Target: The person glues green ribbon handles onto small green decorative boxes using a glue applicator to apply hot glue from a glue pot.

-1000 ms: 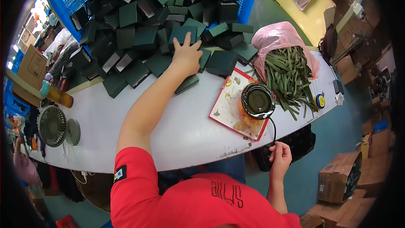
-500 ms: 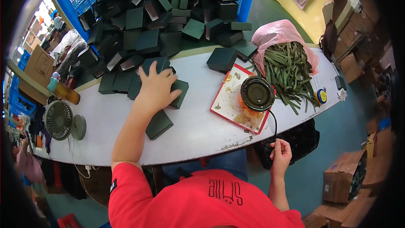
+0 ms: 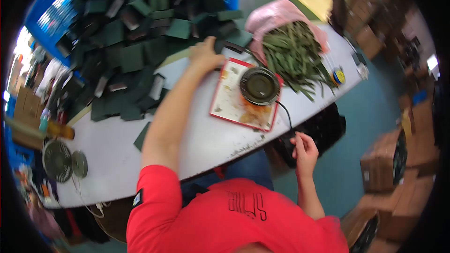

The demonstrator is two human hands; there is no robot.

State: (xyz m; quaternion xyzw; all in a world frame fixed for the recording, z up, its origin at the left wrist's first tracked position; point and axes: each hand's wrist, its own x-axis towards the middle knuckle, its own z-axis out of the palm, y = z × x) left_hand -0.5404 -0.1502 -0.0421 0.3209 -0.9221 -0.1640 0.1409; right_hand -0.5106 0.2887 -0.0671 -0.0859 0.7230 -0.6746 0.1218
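Observation:
My left hand [image 3: 204, 57], slightly blurred, reaches across the white table to a dark green box [image 3: 219, 45] by the foot of the box heap. Its fingers and thumb are around the near end of that box. Low on the right, by the table's front edge, my right hand [image 3: 304, 147] is closed in a pinch close to the black cord [image 3: 287, 112]; what its fingertips hold, if anything, I cannot tell. The cord runs from a round dark pot [image 3: 259, 85] on a red-rimmed white tray [image 3: 220, 94].
A big heap of dark green boxes [image 3: 131, 58] spills from a blue crate [image 3: 35, 28]. Green ribbon strips [image 3: 293, 54] fill a pink plastic bag [image 3: 276, 11]. A yellow-blue tape roll [image 3: 338, 76] lies at right, a small fan [image 3: 57, 160] at left. Cardboard cartons [image 3: 377, 171] stand on the floor.
My left hand has left the boxes near the table's middle and moved right and away from me to a box beside the tray. The view has turned; my right hand stays pinched.

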